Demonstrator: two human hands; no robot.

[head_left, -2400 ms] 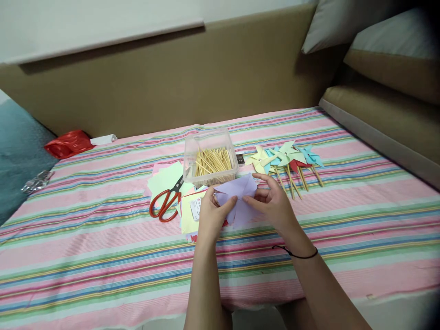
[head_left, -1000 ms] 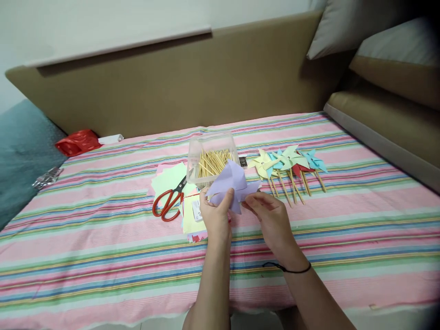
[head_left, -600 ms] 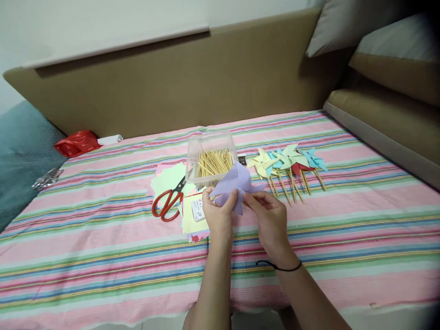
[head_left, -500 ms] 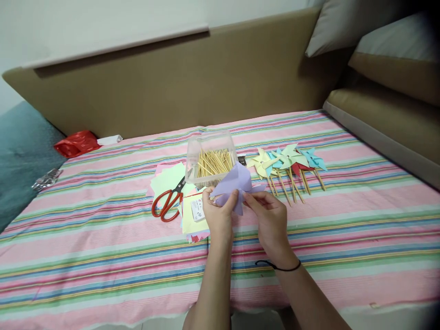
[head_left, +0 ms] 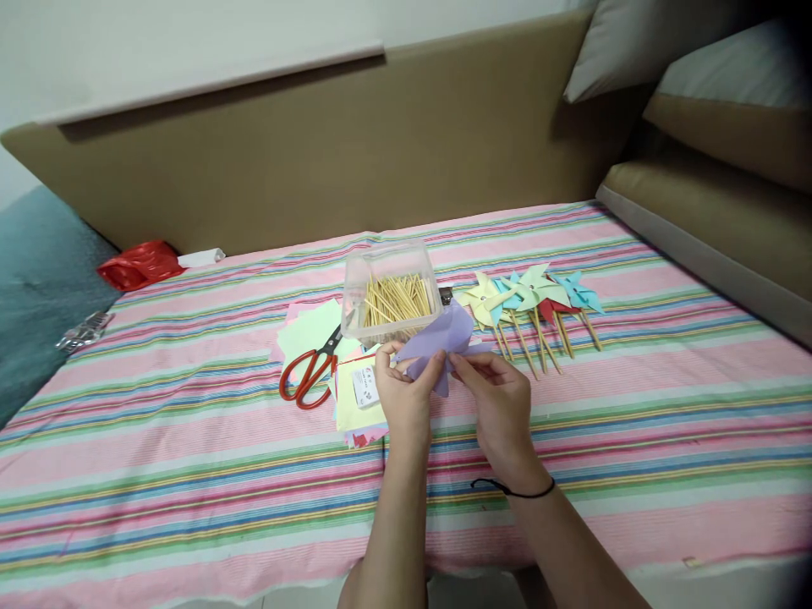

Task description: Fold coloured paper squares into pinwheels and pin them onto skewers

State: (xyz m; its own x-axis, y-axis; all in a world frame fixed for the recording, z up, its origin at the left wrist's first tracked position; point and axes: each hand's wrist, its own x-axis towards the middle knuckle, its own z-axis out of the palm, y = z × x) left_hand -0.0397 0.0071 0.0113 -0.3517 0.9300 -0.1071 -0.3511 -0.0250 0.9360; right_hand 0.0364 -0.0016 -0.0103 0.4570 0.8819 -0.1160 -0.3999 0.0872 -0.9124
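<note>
A purple paper pinwheel [head_left: 437, 334] with folded blades is held up over the cloth between both hands. My left hand [head_left: 407, 393] pinches it from the left, thumb pressed near its centre. At the centre's right side, the closed fingertips of my right hand [head_left: 498, 393] grip the paper too; whether a pin is between them I cannot tell. Just behind stands a clear plastic box [head_left: 355, 279] of wooden sticks [head_left: 397, 298]. To the right lie several finished pinwheels [head_left: 531, 288] on sticks, in yellow, blue, green and red.
Left of my hands are red-handled scissors [head_left: 310, 372], a pale green paper stack [head_left: 308, 330], and yellow sheets [head_left: 348, 414] under a small white box [head_left: 364, 387]. A red plastic bag [head_left: 143, 265] and a clear packet [head_left: 84, 330] lie far left. A sofa back [head_left: 330, 161] rises behind the striped cloth [head_left: 190, 474].
The purple pinwheel has turned slightly in my fingers, its upper blade shifting to the right. Both hands stay in nearly the same place.
</note>
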